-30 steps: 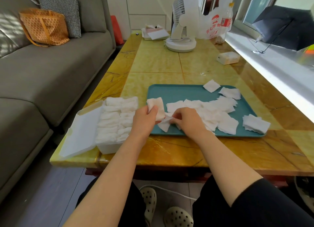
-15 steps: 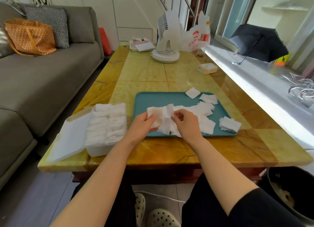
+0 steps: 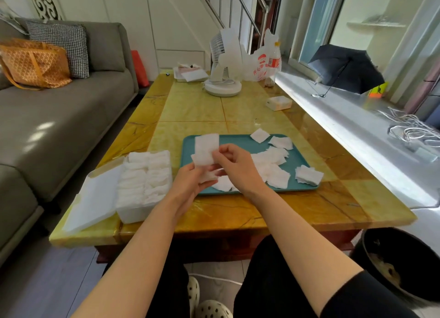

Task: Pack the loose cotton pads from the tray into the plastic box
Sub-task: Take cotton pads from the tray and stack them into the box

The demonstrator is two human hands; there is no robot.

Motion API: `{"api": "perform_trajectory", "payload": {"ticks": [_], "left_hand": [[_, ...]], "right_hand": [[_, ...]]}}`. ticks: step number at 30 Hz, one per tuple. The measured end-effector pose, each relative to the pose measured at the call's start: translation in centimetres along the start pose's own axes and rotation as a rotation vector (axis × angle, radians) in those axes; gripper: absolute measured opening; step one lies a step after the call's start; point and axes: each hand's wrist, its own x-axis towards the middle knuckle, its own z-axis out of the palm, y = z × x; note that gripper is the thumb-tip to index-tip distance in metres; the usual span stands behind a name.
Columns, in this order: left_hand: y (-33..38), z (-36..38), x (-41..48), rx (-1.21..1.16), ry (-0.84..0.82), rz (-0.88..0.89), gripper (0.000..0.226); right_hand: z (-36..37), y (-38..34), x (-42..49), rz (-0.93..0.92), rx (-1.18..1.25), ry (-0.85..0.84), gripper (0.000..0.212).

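A teal tray (image 3: 240, 141) on the yellow table holds several loose white cotton pads (image 3: 276, 176). Above its left part, both hands hold a small stack of cotton pads (image 3: 205, 149) upright. My left hand (image 3: 190, 183) grips the stack from below. From the right side, my right hand (image 3: 234, 166) pinches the stack's edge with thumb and fingers. The clear plastic box (image 3: 142, 210) stands left of the tray, filled with rows of pads, its white lid (image 3: 92, 199) hinged open to the left.
A white desk fan (image 3: 222, 66), a plastic bag, a bottle and a small box (image 3: 278, 102) sit at the table's far end. A grey sofa (image 3: 59, 117) runs along the left. A window ledge with a dark umbrella (image 3: 345, 70) lies right; a black bin (image 3: 400, 263) stands below.
Both hands have lifted the stack of pads up off the tray, and it now stands upright above the tray's left part. My view has tilted up.
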Motion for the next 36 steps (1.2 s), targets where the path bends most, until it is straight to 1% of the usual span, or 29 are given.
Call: {"api": "perform_trajectory", "payload": {"ticks": [2,4,8,10,14,18,20,22,24,25,26,28,29,30,32,33,36], "left_hand": [[0.4,0.2,-0.3,-0.038,-0.053,0.013,0.027],[0.6,0.2,-0.5,-0.080,-0.072,0.015,0.028],[0.6,0.0,-0.7,-0.106,-0.098,0.017,0.034],[0.7,0.1,-0.7,-0.124,-0.086,0.015,0.034],[1.0,0.4,-1.0,-0.186,-0.069,0.007,0.034],[1.0,1.0,-1.1,-0.228,-0.072,-0.016,0.037],[1.0,1.2,-1.1,-0.260,-0.100,-0.032,0.046],[1.1,1.4,-1.2,-0.243,-0.160,-0.055,0.051],[1.1,1.5,-1.5,-0.152,-0.197,-0.059,0.042],[1.1,1.5,-1.6,-0.097,-0.183,-0.046,0.036],[1.0,1.5,-1.6,-0.040,-0.138,-0.025,0.033],[0.8,1.2,-1.4,0.044,0.003,0.008,0.030],[0.7,1.0,-1.3,0.068,0.068,0.020,0.028],[0.7,0.7,-1.2,0.094,0.123,0.031,0.025],[0.7,0.3,-0.8,0.155,0.209,0.052,0.022],[0.7,0.0,-0.5,0.173,0.244,0.063,0.022],[1.0,-0.5,0.2,0.185,0.309,0.088,0.018]], "right_hand": [[0.2,0.0,0.2,0.024,-0.097,-0.030,0.019],[0.3,0.3,0.1,0.040,-0.190,0.002,0.021],[0.3,0.3,-0.3,0.058,-0.187,0.029,0.020],[0.2,0.2,-0.4,0.075,-0.180,0.005,0.020],[-0.3,0.1,-0.4,0.082,-0.258,-0.033,0.023],[-0.9,-0.5,-0.6,0.048,-0.300,-0.006,0.013],[-1.2,-0.7,-0.6,0.028,-0.348,0.002,0.008],[-1.5,-0.8,-0.4,-0.015,-0.478,0.006,0.007],[-1.6,-0.8,-0.4,-0.084,-0.732,-0.025,0.008],[-1.5,-0.9,-0.4,-0.110,-0.817,-0.048,0.008],[-1.4,-0.9,-0.3,-0.115,-0.826,-0.077,0.009],[-1.5,-0.9,0.0,-0.057,-0.683,-0.132,0.007],[-1.7,-0.7,0.3,-0.037,-0.659,-0.128,0.007],[-2.0,-0.4,0.7,-0.042,-0.717,-0.104,0.008],[-2.8,0.4,1.3,-0.085,-0.922,-0.044,0.019],[-3.1,0.9,1.4,-0.113,-0.986,-0.055,0.024],[-3.1,2.5,1.5,-0.150,-1.068,-0.214,0.029]]}}
